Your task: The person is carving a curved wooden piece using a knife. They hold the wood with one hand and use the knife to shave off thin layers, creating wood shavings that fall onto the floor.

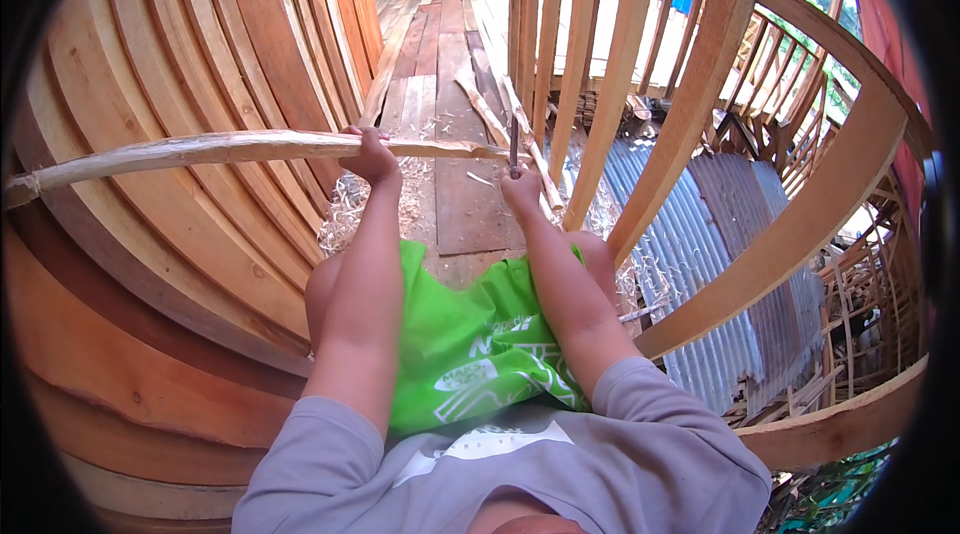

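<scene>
A long pale wooden pole [220, 148], stripped of bark, runs crosswise from the far left to just in front of me. My left hand [372, 158] is closed around it, a little short of its right end. In my right hand [520, 189] is a knife, gripped by the handle, its narrow dark blade [514, 139] pointing up and away from me. The pole's right end meets the blade or lies just behind it; which of the two I cannot tell. Both forearms extend over the green shorts [480, 334] on my lap.
A plank walkway [440, 199] stretches ahead, with curly wood shavings [350, 219] by my knees. Two pale sticks [484, 112] lie beyond my hands. Upright boards [150, 64] wall the left; a slatted railing [690, 104] bounds the right, above corrugated metal sheets [690, 264].
</scene>
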Motion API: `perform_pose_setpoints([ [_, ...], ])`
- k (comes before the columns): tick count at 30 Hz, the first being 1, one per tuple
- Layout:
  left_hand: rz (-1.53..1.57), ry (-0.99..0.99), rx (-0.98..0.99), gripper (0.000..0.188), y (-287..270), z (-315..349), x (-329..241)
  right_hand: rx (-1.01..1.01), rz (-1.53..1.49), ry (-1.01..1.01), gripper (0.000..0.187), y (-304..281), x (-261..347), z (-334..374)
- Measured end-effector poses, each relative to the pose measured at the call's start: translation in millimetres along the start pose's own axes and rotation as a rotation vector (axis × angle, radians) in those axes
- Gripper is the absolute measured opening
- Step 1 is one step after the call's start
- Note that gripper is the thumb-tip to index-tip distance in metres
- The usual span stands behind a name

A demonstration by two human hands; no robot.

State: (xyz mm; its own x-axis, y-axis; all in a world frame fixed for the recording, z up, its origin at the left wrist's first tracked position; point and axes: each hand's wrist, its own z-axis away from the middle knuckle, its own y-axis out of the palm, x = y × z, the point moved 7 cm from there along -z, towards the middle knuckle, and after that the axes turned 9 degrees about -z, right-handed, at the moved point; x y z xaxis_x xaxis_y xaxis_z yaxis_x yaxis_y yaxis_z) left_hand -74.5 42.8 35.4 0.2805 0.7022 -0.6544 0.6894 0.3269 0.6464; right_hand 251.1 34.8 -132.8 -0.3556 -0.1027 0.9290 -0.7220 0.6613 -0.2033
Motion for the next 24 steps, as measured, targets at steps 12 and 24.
perform_pose_setpoints([
  [12,0.061,0.052,0.205,0.026,0.2,5.2,-23.3,-0.086,-0.487,0.653,0.025,38.2,-0.5,-31.8],
  [24,0.125,0.008,0.328,0.030,7.6,19.3,-18.6,-0.192,-0.731,0.103,0.022,45.0,58.4,-53.2],
])
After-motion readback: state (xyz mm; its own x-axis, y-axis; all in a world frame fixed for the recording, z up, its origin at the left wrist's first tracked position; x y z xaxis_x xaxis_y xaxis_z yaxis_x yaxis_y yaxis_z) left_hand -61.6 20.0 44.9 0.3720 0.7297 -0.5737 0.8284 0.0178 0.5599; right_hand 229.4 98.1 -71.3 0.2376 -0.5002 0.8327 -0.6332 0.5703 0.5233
